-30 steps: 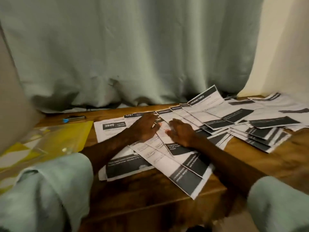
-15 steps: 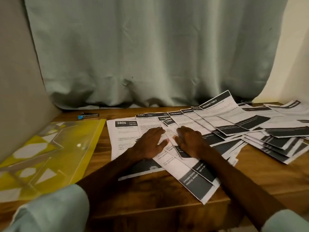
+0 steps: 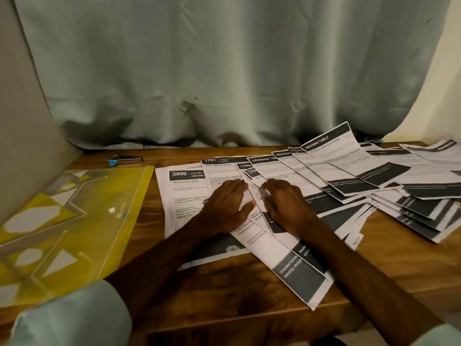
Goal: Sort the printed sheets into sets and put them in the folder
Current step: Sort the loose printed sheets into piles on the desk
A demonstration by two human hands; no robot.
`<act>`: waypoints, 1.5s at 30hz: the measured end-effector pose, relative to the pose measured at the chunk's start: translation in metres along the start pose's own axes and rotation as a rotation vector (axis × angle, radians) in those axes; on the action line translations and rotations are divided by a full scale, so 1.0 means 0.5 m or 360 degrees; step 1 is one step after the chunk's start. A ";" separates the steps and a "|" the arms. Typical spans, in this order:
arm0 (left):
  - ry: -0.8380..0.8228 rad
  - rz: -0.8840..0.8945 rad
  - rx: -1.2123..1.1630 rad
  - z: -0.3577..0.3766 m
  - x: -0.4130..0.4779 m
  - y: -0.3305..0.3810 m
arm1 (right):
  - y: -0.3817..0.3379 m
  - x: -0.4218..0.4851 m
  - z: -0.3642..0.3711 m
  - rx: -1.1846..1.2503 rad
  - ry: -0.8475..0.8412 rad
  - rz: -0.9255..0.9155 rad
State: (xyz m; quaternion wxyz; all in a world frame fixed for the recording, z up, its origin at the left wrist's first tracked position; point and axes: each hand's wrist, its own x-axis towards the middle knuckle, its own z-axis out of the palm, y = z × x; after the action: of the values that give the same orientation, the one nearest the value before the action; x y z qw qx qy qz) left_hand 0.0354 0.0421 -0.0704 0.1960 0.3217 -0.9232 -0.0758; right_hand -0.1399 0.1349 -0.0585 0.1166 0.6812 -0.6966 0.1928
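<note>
Left hand [image 3: 224, 206] is flat, palm down, fingers straight, pressing the fanned printed sheets [image 3: 349, 171] mid-table. Right hand [image 3: 287, 206] is just beside it, also palm down, with fingertips bent onto a sheet edge; can't tell if it's pinching or only pressing. Change over the last second is small: the hands have closed up from slightly apart to nearly touching, and a narrow sheet now shows between them. Otherwise the spread looks unchanged, with the "3800 KITCHEN" sheet [image 3: 179, 196] at the left end and the "DRESSING TABLE" sheets [image 3: 331, 151] fanned right. My read is we're still sorting by header, no set is pulled clear yet, and nothing is filed. The yellow folder [image 3: 74, 221] lies flat on the wooden table [image 3: 249, 283], left of the sheets and not touching them. A small blue-tipped tool [image 3: 127, 159] sits behind it, near the curtain [image 3: 224, 71].
</note>
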 end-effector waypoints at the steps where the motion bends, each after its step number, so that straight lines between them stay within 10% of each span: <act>1: 0.0019 0.0016 0.0016 -0.003 -0.002 0.003 | -0.004 0.001 -0.001 -0.0027 0.0019 -0.0014; 32: -0.0002 -0.0079 -0.0031 -0.049 -0.009 -0.001 | -0.033 -0.009 -0.012 -0.0052 -0.0078 0.0010; 40: 0.0390 -0.0568 -0.0037 -0.167 -0.043 -0.067 | -0.063 0.026 -0.038 0.0163 -0.0032 -0.0103; 45: 0.0162 -0.0972 0.0304 -0.209 -0.076 -0.073 | -0.145 0.072 -0.031 0.0337 0.0011 -0.0306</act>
State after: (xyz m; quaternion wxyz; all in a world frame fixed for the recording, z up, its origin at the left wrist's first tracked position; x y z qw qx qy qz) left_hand 0.1259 0.0360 0.0035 0.1789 0.6042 -0.7760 -0.0280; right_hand -0.0711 0.1094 -0.0215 0.0642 0.7527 -0.6034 0.2554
